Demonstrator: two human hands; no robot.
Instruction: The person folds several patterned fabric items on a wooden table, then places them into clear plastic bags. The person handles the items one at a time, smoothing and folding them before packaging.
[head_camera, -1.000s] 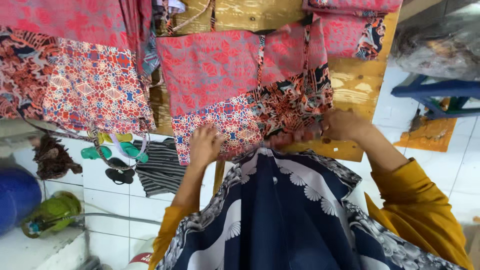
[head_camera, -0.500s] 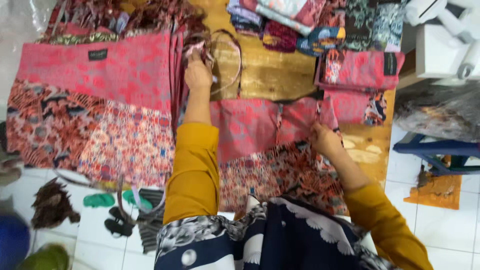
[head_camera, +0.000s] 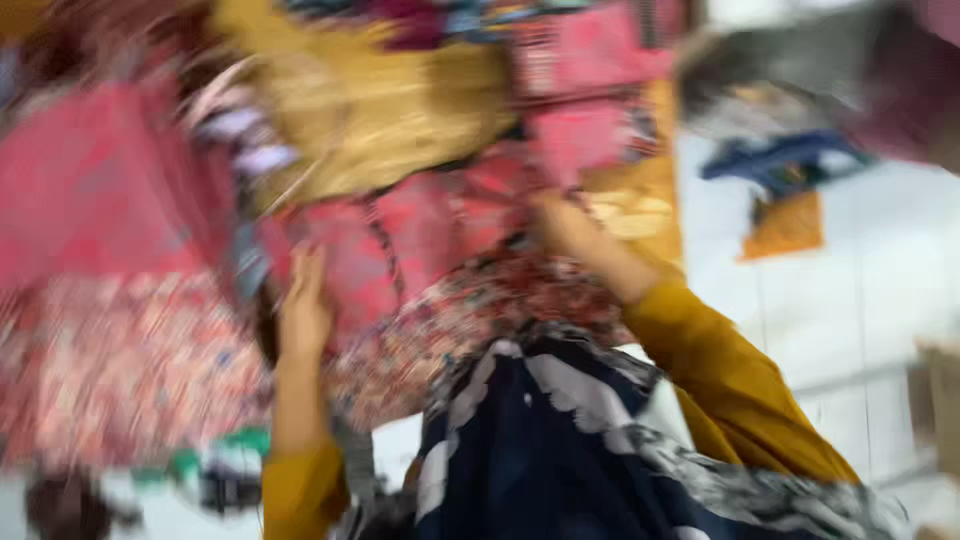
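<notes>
The whole view is smeared by motion. A pink and red patterned cloth (head_camera: 430, 250) lies across a wooden table (head_camera: 400, 110) in front of me. My left hand (head_camera: 305, 310) rests on the cloth's left part with its fingers pointing away from me; its grip is too blurred to make out. At the cloth's upper right edge, my right hand (head_camera: 560, 225) looks closed on the fabric. Both my arms wear mustard yellow sleeves, and a dark blue and white patterned garment (head_camera: 560, 440) covers my front.
A larger pink and red patterned cloth (head_camera: 100, 250) hangs over the table at the left. More folded pink cloths (head_camera: 590, 70) lie at the back. White tiled floor (head_camera: 830, 300) shows at the right, with a blue object (head_camera: 780, 160) and an orange mat (head_camera: 785, 225).
My left hand has drawn back from the far side of the table onto the near cloth. The camera has swung, so the picture is now blurred. My right hand stays at the cloth's edge.
</notes>
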